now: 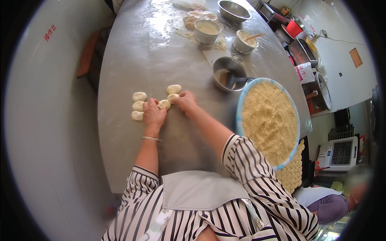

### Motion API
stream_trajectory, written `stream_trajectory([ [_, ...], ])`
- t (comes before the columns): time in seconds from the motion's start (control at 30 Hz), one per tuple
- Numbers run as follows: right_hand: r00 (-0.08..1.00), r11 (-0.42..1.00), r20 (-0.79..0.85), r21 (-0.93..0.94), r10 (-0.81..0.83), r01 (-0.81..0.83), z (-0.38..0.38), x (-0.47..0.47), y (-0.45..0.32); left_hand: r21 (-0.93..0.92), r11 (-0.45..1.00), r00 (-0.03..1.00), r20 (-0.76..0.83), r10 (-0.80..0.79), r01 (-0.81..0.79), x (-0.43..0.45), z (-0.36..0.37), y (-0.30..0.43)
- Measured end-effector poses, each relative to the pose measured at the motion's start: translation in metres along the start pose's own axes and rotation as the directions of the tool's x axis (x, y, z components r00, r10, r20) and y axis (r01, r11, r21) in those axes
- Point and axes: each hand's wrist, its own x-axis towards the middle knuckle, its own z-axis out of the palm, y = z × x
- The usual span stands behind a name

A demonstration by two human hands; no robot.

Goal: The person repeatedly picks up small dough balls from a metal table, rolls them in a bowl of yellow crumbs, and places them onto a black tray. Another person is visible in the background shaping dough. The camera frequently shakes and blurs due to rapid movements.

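Small oval pieces of pale dough lie in front of me on the metal worktop. My left hand curls over one dough piece, thumb and fingers against its sides. The fingers of my right hand grip another dough piece, which touches or nearly touches the first. Just beyond it sits a further dough piece. To the left of my left hand, three pieces form a column: a far one, a middle one close against my fingers, and a near one.
By my right arm stands a blue-and-white basin of yellow crumbs. Behind it is a steel bowl with a dark-handled utensil. Two pots and a wide metal bowl stand farther back. Another person is at lower right.
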Motion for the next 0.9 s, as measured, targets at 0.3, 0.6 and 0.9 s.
stream_trajectory([
  [0.3, 0.979, 0.898, 0.199, 0.436, -0.037, -0.055, -0.092, -0.152, -0.036, -0.47, 0.88, 0.992, 0.058, 0.112, -0.072, -0.027, 0.003, -0.015],
  [0.6, 0.739, 0.811, -0.476, 0.086, -0.477, 0.579, -0.308, -0.241, 0.019, -0.71, 0.582, 0.807, 0.032, 0.59, -0.398, -0.101, -0.026, 0.177],
  [0.9, 0.728, 0.544, -0.211, -0.8, -0.652, 0.255, -0.341, -0.262, 0.077, -0.191, 0.183, 0.161, 0.123, 0.979, -0.964, -0.152, 0.089, 0.239],
])
